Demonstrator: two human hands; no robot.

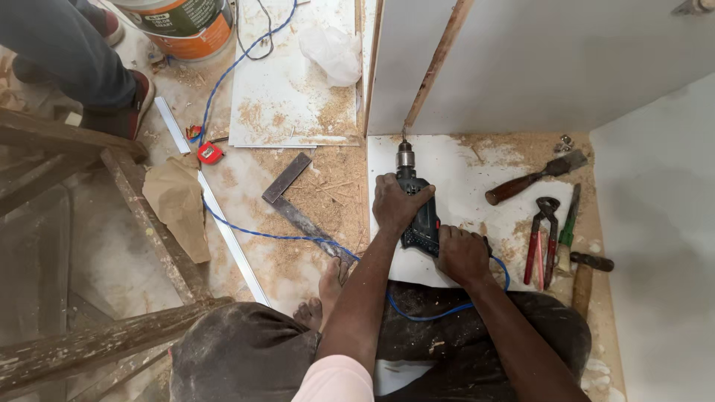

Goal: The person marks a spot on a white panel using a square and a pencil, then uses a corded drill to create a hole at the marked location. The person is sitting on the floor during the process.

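**Sawdust floor, drill at the seam**

Sawdust covers a workshop floor where a person sits over a white laminate board (454, 186), both hands wrapped around a corded electric drill (418, 212). Fingers of the left hand (397, 202) are curled shut over the top of the drill's body; the right hand (462, 254) is closed round the rear grip, though whether a finger rests on the trigger cannot be told. The bit points away from the person, its tip at the foot of an upright wooden edge (436, 63) where a white panel meets the board.

Risks lie close. The blue power cord (253, 232) loops from the drill's rear across the person's lap and out over the floor beside a bare foot (325, 294) — a tug or a snag there could jerk the tool off line. With the bit aimed low at a narrow edge, a slip could skate it across the slick laminate and scar it. Loose dust underfoot gives little purchase.

To the right on the board lie a wood-handled chisel (535, 176), red-handled pincers (542, 237) and a hammer (583, 272) — near enough for a withdrawing elbow to knock. To the left, a steel try square (298, 208) lies across the cord, with a red tape measure (209, 153) beyond, and another person's shoe (134, 100) stands at the far edge.
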